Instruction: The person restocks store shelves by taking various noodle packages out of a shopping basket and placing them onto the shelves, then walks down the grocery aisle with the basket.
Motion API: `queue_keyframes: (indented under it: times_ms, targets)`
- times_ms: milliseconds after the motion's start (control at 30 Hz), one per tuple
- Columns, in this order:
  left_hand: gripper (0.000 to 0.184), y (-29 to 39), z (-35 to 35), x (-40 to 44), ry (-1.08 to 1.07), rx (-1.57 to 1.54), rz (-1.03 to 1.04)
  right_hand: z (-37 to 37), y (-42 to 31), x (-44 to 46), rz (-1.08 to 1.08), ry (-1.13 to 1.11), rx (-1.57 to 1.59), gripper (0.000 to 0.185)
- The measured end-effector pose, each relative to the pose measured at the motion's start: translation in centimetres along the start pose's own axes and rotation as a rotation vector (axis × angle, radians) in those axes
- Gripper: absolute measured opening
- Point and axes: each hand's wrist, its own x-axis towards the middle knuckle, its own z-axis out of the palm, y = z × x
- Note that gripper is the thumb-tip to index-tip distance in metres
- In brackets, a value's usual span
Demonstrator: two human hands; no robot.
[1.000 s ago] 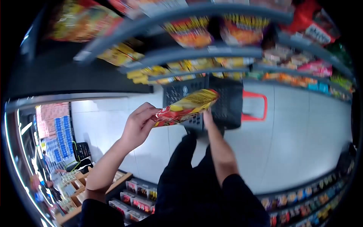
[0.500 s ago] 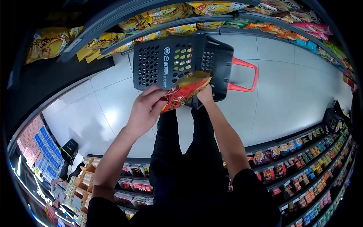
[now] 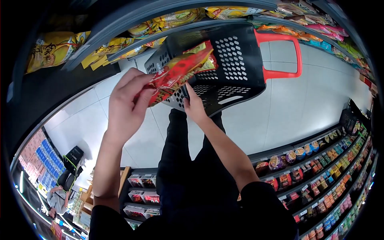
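Observation:
A crinkled red and yellow food packet (image 3: pixel 170 82) is pinched at its lower end between the thumb and fingers of my left hand (image 3: pixel 129 98). The packet slants up to the right, in front of a black shopping basket (image 3: pixel 239 82) with a red handle (image 3: pixel 298 60). My right hand (image 3: pixel 195 107) grips the near side of the basket, its fingertips partly hidden behind the packet. The basket is tilted so that its perforated inside shows. Another red and yellow packet (image 3: pixel 211 63) lies inside, partly covered by the held one.
Shelves of yellow packets (image 3: pixel 56 50) run along the front, close to the basket. Behind my legs are shelves with cups and small packs (image 3: pixel 300 176). A person (image 3: pixel 60 198) is at the lower left, near stacked cartons (image 3: pixel 46 158).
My left hand has moved left and up with the packet. The basket has tipped and turned, so its inside and the second packet now show. My right hand has shifted left.

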Motion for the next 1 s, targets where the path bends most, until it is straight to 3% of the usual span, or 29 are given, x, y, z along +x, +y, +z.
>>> queue_keyframes:
  times_ms: [67,100,200,333,367,400,467,533,733,833,1000]
  targets:
    - [0.016,-0.4,-1.3,-0.3,-0.02,0.023,-0.048,2.5,0.8,0.1,-0.166,0.064,0.035,0.069]
    - [0.016,-0.6,-1.9,-0.4,-0.023,0.048,-0.049,3.1,-0.1,0.0,-0.076,-0.02,0.059,0.074]
    - [0.018,-1.1,-2.7,-0.9,0.04,0.087,-0.027,6.2,-1.0,0.1,-0.073,-0.066,0.071,0.079]
    - [0.019,-2.3,-3.4,-2.2,0.047,0.029,-0.115,8.6,-0.5,1.6,-0.043,0.07,0.067,0.074]
    - [0.02,-2.5,-3.6,-2.4,0.043,0.029,-0.126,7.8,0.1,2.3,0.058,0.058,0.063,0.069]
    - [0.02,-3.0,-3.7,-2.5,0.044,0.024,-0.132,7.0,1.0,3.1,-0.02,0.155,0.025,0.065]
    - [0.021,-3.9,-3.7,-2.4,0.039,0.037,-0.08,5.8,5.4,4.8,-0.108,0.207,0.219,0.07]
    - [0.021,-4.5,-3.2,-2.1,0.005,0.044,-0.046,3.4,6.0,5.2,0.04,0.151,0.508,0.07]
    - [0.024,-3.9,-0.7,-1.2,-0.056,-0.023,-0.059,-2.8,7.0,4.0,0.152,0.293,0.506,0.069]
    - [0.024,-3.4,0.6,-0.7,-0.069,-0.056,-0.032,-6.2,5.2,2.6,0.149,0.363,0.548,0.056]
    - [0.023,-1.8,1.5,-0.1,-0.105,-0.122,0.005,-8.5,2.9,1.2,0.1,0.472,0.268,0.059]
